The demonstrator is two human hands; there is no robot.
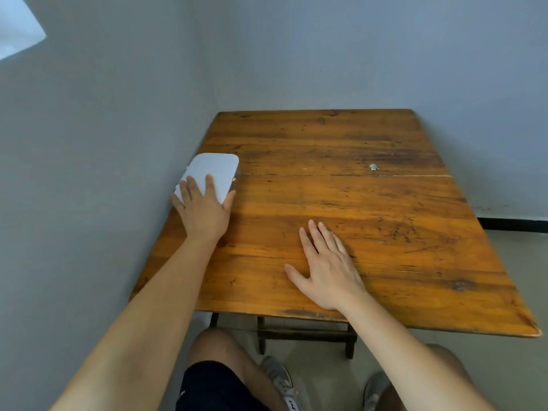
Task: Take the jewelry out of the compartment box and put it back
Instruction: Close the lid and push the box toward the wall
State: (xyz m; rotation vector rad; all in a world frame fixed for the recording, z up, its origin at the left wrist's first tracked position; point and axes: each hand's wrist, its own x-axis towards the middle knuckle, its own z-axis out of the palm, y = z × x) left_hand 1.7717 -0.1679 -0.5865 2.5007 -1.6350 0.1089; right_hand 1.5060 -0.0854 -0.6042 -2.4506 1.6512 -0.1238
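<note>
A white compartment box (218, 169) with rounded corners lies shut at the table's left edge, a small gold clasp (234, 179) on its right side. My left hand (203, 210) rests on the box's near end, fingers spread over the lid and thumb along its right side. My right hand (324, 266) lies flat on the wooden table (385, 232) near the front middle, fingers apart, holding nothing. A small silvery piece of jewelry (373, 167) sits on the table far to the right of the box.
Grey walls close in on the table's left and far sides. The table's front edge (385, 323) is near my knees, with a wooden stool frame (305, 335) under it. The tiled floor shows to the right.
</note>
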